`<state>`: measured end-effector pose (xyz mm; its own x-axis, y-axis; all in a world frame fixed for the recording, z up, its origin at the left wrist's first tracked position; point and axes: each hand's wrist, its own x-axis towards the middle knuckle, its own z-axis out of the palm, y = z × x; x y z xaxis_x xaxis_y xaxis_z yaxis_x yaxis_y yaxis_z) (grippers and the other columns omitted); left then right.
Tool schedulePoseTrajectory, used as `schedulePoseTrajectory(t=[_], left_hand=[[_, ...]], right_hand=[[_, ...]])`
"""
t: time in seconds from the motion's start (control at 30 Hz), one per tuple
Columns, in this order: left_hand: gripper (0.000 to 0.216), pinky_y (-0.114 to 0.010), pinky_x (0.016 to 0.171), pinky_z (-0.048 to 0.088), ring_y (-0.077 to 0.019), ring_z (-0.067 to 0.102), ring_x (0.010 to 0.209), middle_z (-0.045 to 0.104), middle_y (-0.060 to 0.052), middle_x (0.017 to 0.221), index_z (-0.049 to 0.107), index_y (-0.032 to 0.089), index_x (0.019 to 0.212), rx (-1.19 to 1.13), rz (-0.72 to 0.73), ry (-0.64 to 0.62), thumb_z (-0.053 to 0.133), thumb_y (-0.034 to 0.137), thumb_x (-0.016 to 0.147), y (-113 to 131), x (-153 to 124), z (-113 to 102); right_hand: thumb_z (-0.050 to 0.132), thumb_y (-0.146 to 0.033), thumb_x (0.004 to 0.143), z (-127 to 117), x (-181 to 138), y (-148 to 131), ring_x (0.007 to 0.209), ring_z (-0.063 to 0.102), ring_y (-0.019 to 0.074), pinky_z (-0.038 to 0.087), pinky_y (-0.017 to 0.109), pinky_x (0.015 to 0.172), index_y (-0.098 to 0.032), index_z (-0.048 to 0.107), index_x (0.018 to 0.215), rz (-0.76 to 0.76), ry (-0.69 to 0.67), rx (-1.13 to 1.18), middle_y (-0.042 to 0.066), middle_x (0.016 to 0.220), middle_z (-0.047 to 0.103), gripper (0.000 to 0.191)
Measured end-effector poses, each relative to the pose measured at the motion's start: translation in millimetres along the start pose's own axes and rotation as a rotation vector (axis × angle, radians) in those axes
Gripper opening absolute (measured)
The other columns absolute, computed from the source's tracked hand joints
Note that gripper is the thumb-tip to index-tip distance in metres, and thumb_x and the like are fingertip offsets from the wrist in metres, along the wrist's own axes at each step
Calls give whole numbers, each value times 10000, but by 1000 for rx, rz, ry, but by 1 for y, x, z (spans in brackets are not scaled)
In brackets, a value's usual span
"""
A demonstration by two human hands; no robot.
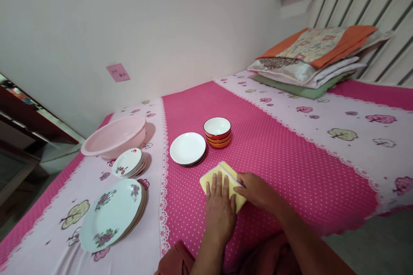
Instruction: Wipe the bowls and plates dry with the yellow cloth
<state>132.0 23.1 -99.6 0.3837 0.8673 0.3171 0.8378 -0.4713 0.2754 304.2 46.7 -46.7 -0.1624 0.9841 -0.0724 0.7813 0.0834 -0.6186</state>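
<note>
A folded yellow cloth [215, 175] lies on the pink dotted bedsheet in front of me. My left hand [220, 206] rests flat on it with fingers stretched out. My right hand [254, 190] grips the cloth's right edge, fingers curled around the fold. Just beyond the cloth sit a stack of plain white plates [187, 148] and a stack of red and orange bowls [217, 132].
To the left stand a pink plastic basin [113, 136], a small stack of flowered saucers [128, 163] and a stack of large flowered plates [111, 214]. Folded bedding and pillows [309, 58] lie at the back right. A wall runs behind the bed.
</note>
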Motion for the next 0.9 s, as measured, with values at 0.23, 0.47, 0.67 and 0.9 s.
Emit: schedulePoseTrajectory(t=[0.23,0.47,0.67,0.9], left_hand=[[588,-722,1260,157,-375,227,1585,355,-172,1681,460,166,1571,-100,-96,-124,492,217,986,5,2,-16],[638,-667,1297,71,-318,178,1612,333,-119,1707,361,199,1627,-197,-118,-111,472,280,1004,5,-2,-10],[595,-621,1322,74,-311,289,1583,461,-98,1649,525,167,1522,-319,-184,-62,556,290,940,2,0,-13],[500,-607,1319,60,-300,356,1552,541,-121,1588,617,178,1417,-408,-168,26,588,288,930,-2,0,-11]], right_hand=[[587,-281,940,12,2,-7,988,642,286,462,389,873,-180,647,1081,-12,221,-110,130,1044,720,184],[412,-265,1021,75,20,1,1242,609,376,480,528,1027,-96,548,1417,-130,438,-195,238,1364,660,452],[352,-270,1050,80,30,21,1174,630,368,505,521,957,-117,579,1394,-95,453,-146,212,1294,692,440],[414,-267,1004,87,33,37,1191,621,362,473,567,1049,-83,618,1341,-88,469,14,239,1262,695,436]])
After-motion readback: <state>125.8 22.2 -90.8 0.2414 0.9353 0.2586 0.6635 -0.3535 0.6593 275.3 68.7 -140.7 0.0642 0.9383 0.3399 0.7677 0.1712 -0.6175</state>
